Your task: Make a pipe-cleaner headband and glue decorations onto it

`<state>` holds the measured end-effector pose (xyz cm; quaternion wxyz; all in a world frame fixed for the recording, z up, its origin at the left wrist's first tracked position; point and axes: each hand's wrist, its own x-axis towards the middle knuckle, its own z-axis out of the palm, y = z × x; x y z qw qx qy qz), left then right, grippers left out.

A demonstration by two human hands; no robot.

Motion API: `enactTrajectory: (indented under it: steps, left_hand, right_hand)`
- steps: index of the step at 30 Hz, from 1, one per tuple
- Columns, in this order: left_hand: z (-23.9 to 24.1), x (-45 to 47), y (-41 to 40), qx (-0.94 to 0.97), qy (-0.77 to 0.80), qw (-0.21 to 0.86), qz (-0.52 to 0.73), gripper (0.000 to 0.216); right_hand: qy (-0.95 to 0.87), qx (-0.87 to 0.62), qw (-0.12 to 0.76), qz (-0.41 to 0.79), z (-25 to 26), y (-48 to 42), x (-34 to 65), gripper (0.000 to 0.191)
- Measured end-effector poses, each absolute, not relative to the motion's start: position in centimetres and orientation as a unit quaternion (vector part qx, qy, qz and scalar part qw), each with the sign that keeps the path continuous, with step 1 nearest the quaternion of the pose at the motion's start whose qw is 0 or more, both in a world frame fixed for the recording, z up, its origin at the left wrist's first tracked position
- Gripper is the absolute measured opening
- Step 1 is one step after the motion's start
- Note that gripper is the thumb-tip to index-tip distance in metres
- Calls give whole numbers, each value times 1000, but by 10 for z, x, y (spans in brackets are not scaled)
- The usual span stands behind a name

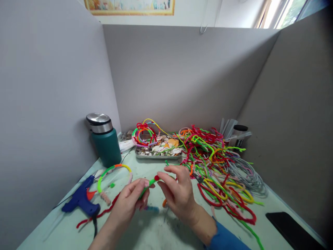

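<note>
My left hand [134, 195] pinches a green fuzzy pipe cleaner [152, 182] between thumb and fingers. A small red fuzzy tip [156, 177] sits at its right end. Close against that tip is my right hand [178, 191], its thumb and fingers curved and apart. A red pipe cleaner [104, 211] runs across the table toward my left wrist; where it ends is hidden. Left of my hands lies a multicoloured pipe-cleaner ring [107, 169], with a small green piece [112, 185] inside its curve. A short blue piece [152, 209] lies below my hands.
A blue glue gun [82, 198] and a teal bottle [106, 144] are on the left. Behind my hands stands a metal tray [158, 157] of small pieces. Tangled pipe cleaners [208, 146], grey cord [249, 177] and a black phone [292, 229] occupy the right. Grey partitions [182, 76] surround the table.
</note>
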<state>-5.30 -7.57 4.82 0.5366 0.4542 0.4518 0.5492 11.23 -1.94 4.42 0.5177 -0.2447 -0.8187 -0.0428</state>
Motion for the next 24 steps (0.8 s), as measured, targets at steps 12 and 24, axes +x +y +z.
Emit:
enactTrajectory:
  steps: [12, 24]
  left_hand:
    - [43, -53, -74, 463, 447, 549, 533, 32]
    - [45, -64, -70, 329, 401, 566, 641, 29]
  right_hand:
    - [-833, -206, 499, -125, 41, -18, 113, 23]
    - [-802, -374, 459, 82, 34, -4, 112, 24]
